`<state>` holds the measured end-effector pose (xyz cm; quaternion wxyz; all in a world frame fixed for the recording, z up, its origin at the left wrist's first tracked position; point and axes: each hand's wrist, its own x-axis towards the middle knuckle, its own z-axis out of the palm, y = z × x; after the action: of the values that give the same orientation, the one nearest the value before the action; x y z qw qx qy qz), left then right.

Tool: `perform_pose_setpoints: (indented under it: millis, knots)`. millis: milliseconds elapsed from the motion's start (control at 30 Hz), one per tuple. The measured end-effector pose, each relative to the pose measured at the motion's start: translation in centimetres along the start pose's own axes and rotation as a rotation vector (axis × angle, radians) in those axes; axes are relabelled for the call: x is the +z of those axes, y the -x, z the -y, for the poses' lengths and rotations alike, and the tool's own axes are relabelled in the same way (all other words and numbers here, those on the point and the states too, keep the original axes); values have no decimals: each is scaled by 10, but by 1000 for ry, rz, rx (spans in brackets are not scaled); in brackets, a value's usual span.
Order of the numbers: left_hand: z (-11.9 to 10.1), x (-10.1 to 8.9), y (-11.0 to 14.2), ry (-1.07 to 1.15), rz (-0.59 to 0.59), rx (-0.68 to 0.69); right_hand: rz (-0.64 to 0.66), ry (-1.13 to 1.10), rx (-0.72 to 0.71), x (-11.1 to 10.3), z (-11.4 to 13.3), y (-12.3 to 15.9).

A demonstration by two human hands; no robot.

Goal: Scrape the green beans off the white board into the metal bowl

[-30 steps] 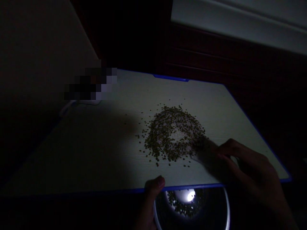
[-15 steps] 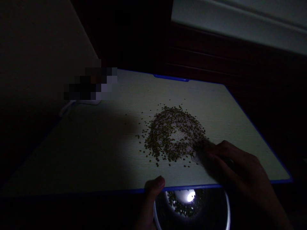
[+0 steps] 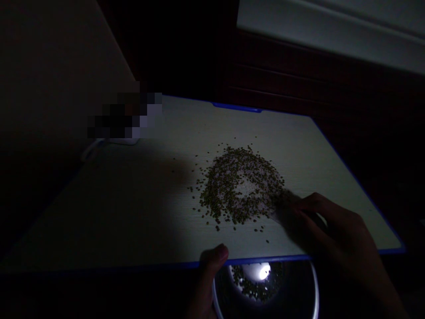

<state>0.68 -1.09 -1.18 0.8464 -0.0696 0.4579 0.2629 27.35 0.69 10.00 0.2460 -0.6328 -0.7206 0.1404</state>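
- Light: dim over most of the scene; edges fall into dark.
- Board (image 3: 133, 208): pale, blue-edged, lying across the middle; blue handle (image 3: 237, 107) at its far edge.
- Pile (image 3: 212, 195): small dark-green seeds mixed with whitish grains, on the board right of centre. The whitish patch (image 3: 244, 188) shows most clearly in the middle; loose seeds lie around the outside, more of them on the left and near sides.
- One stray seed (image 3: 267, 241) lies apart from the pile, towards the near edge.
- My left hand (image 3: 210, 274): at the near edge, thumb lying over the blue border, the rest below board level and left of the bowl. Fingers hidden; I cannot tell how far they are closed, or on what.
- My right hand (image 3: 295, 207): reaches in from the near right, over the board, thumb and fingertips close together at the pile's near right side. Shadow covers the tips; I cannot tell whether anything is pinched between them.
- My hands are well apart from each other.
- Bowl (image 3: 315, 283): below the near edge, between my hands, partly covered by the board. More green seeds (image 3: 255, 292) inside, around a bright glare (image 3: 264, 271).
- Far left: a pixelated object (image 3: 128, 117), unreadable, with a pale strap (image 3: 91, 149) beside it.
- Far right: a pale ledge (image 3: 332, 31), above dark reddish panels.
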Motion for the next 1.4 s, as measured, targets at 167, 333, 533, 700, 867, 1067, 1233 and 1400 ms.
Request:
perform_pose_setpoints:
  millis: [167, 333, 533, 700, 867, 1067, 1233, 1400]
  knots:
    - [-3, 28, 14, -11, -53, 41, -28, -27, -27, 6, 3, -1]
    - [-4, 29, 16, -21, -74, 45, -3, -66, -54, 5, 8, 0]
    - [-4, 21, 14, -51, -64, -6, -7, -89, -110, 2, 10, 3]
    - [-3, 25, 16, -24, -41, 22, -2, -35, -118, 1, 7, 3]
    - [-4, 15, 11, -5, -11, 19, -93, 53, 8, -4, 1, 5]
    - [-6, 6, 5, -19, 15, 5, -73, -41, -91, 7, 12, 1]
    - [-6, 14, 10, -57, -112, 22, -92, -24, -127, 14, 17, -3]
    - [-5, 33, 19, -46, -116, 102, -69, -61, -117, 11, 16, -3]
